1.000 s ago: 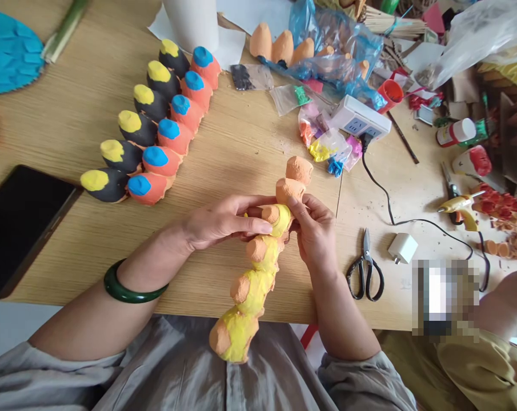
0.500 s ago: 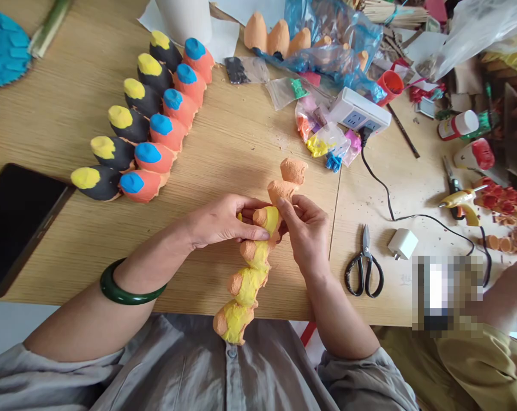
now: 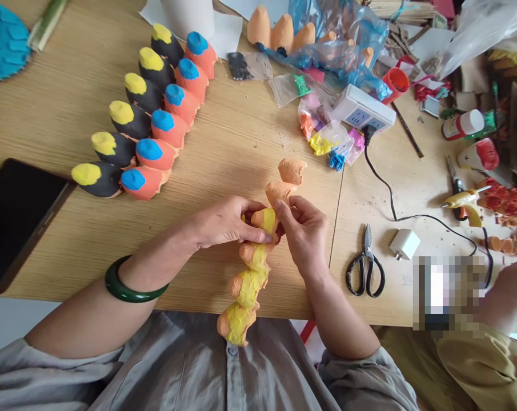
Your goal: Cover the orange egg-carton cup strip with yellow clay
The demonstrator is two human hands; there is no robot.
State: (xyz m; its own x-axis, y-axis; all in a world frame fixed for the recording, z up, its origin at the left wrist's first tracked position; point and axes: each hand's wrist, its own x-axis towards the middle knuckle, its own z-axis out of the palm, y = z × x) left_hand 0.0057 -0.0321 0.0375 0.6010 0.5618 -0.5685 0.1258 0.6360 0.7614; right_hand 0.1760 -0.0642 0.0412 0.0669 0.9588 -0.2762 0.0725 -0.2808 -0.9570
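A knobbly orange strip (image 3: 236, 287), like a row cut from an egg tray, hangs slantwise between my hands and over the table's front edge. Yellow clay (image 3: 250, 286) coats its lower cups; the two upper cups are bare orange. My left hand (image 3: 236, 225) is closed around the strip from the left, thumb across it below the third cup. A bit of yellow shows between its fingers. From the right, my right hand (image 3: 303, 228) grips the same strip, its thumb pressed beside the newest-looking yellow patch. Fingers behind the strip are hidden.
At left stand joined black and coral cups (image 3: 151, 120) with yellow and blue tips, near a dark tablet (image 3: 22, 222). Clay bags (image 3: 327, 140), a power strip (image 3: 363, 108), scissors (image 3: 365, 262), a white adapter (image 3: 404, 244) and a glue gun (image 3: 464, 200) lie rightward. Another person's arm (image 3: 507, 297) is at right.
My hands stay on the strip with almost the same grip. The right thumb has shifted slightly left and down along it. The whole view has shifted a little.
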